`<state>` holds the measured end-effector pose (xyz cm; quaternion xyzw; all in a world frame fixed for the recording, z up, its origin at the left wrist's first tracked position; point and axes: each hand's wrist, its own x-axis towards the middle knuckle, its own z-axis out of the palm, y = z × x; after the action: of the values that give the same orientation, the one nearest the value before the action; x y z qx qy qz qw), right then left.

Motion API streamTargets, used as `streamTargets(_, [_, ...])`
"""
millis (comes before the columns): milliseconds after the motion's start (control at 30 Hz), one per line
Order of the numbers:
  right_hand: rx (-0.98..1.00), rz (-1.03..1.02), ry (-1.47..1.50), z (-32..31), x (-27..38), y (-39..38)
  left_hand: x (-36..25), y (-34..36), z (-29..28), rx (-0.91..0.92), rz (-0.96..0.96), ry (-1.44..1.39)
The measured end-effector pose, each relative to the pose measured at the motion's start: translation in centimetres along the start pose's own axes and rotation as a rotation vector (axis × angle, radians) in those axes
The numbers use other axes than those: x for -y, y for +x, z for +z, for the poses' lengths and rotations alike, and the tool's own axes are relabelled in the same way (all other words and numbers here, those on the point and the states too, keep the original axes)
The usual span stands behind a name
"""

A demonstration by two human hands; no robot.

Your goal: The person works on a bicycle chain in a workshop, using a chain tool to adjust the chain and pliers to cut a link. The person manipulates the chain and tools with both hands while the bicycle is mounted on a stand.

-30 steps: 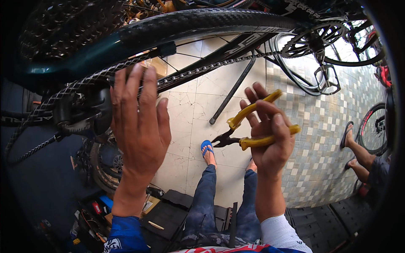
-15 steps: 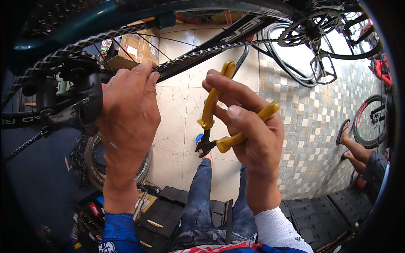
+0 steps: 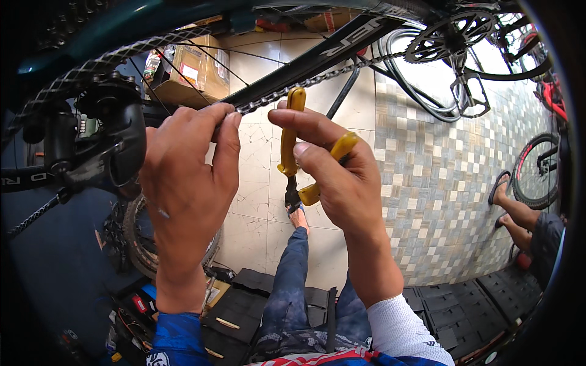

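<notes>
The left hand (image 3: 190,168) hides part of the bicycle chain (image 3: 329,75) — whether it grips the links is hard to tell. The cassette fades into darkness — the rim cuts off a bystander (image 3: 545,243).

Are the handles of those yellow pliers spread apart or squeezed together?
Spread apart: the pliers in the right hand show a clear gap between their two yellow handles. Whether the jaws gape, I cannot tell.
</notes>
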<state>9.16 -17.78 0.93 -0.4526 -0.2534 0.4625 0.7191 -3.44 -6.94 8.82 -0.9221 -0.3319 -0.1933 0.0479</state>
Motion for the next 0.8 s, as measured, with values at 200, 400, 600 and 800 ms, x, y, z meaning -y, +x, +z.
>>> streamTargets(200, [-0.030, 0.035, -0.146, -0.2, -1.3, -0.3, -0.2, -0.1, 1.2, 0.026, -0.056, 0.080])
streamTargets(400, [-0.004, -0.073, -0.257, 0.2, -2.7, -0.3, -0.5, -0.2, 2.3, 0.020, -0.078, 0.171])
streamTargets(600, [0.012, -0.096, -0.301, 0.8, -3.0, -0.7, -0.6, -0.1, 2.4, 0.022, -0.090, 0.178])
streamTargets(800, [0.051, -0.089, -0.361, 0.9, -3.4, 0.3, -0.6, -0.3, 2.0, 0.026, -0.096, 0.133])
